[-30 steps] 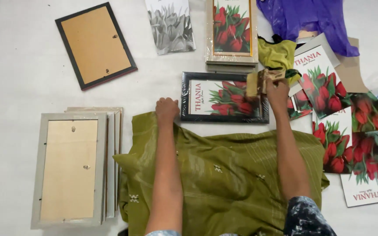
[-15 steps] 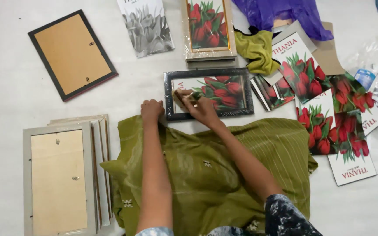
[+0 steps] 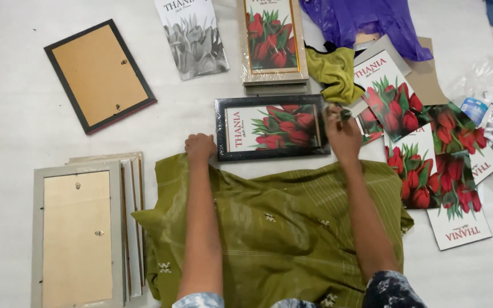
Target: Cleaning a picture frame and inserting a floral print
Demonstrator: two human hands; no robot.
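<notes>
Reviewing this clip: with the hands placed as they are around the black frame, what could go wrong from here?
1. The right hand pinches a small dark thing, too small to identify, at the edge of the black frame; it could scratch the shiny film over the tulip picture.
2. The left hand rests only at the frame's corner, so the frame might slide.
3. Loose tulip prints lie beside the right forearm and could get creased.

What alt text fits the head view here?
A person's left hand rests at the left edge of a black picture frame showing red tulips, while the right hand sits at its right end. Green cloth covers the lap; more frames and tulip prints lie around.
</notes>
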